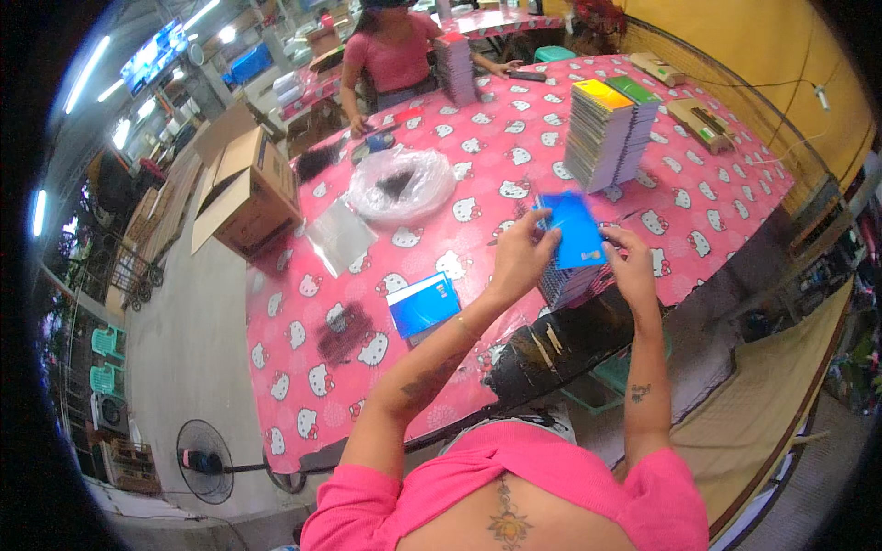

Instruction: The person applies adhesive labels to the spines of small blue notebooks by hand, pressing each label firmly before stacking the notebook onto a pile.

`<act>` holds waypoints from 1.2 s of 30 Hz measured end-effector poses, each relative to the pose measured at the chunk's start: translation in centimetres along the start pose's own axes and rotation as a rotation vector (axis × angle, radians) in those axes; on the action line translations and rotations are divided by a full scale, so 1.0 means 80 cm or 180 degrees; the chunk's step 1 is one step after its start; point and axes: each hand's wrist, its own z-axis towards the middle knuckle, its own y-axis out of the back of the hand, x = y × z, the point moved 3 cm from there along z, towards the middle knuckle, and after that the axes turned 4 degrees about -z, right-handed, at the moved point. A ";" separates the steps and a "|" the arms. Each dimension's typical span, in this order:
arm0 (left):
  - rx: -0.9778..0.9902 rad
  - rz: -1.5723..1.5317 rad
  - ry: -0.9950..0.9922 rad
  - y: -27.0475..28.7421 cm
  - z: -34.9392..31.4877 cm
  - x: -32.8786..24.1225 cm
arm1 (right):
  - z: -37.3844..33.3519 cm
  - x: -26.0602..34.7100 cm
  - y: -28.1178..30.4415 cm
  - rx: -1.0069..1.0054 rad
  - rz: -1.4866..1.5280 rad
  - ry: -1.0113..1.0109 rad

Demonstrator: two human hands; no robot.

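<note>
A blue-covered notebook (pixel 574 231) sits over a stack of spiral-bound notebooks (pixel 562 286) by the table's near edge. My left hand (pixel 525 255) pinches its left side with bent fingers. On its right side, my right hand (pixel 632 266) grips the edge between thumb and fingers. The notebook's upper part is slightly blurred. To the left of my left forearm lies another blue-covered notebook (pixel 424 307) with a white sheet edge showing. Beyond my hands rises a tall double stack of spiral notebooks (pixel 602 138) with yellow and green covers on top.
A pink patterned cloth (pixel 469 243) covers the table. Clear plastic wrap (pixel 401 186) and a clear sheet (pixel 340 237) lie at the left. An open cardboard box (pixel 250 197) stands beside the table. Across it, a person (pixel 390 57) works near another notebook stack (pixel 455 72).
</note>
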 end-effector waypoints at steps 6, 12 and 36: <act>-0.0333 0.1202 -0.0526 -0.031 -0.004 -0.005 | -0.010 -0.030 0.003 -0.0271 0.0410 -0.0219; -0.0620 0.1365 -0.0705 -0.045 -0.002 -0.013 | -0.007 -0.029 0.008 -0.0372 0.0713 -0.0524; -0.0070 0.3567 -0.1029 0.185 -0.203 0.095 | -0.081 0.112 -0.142 0.0820 0.0407 0.1175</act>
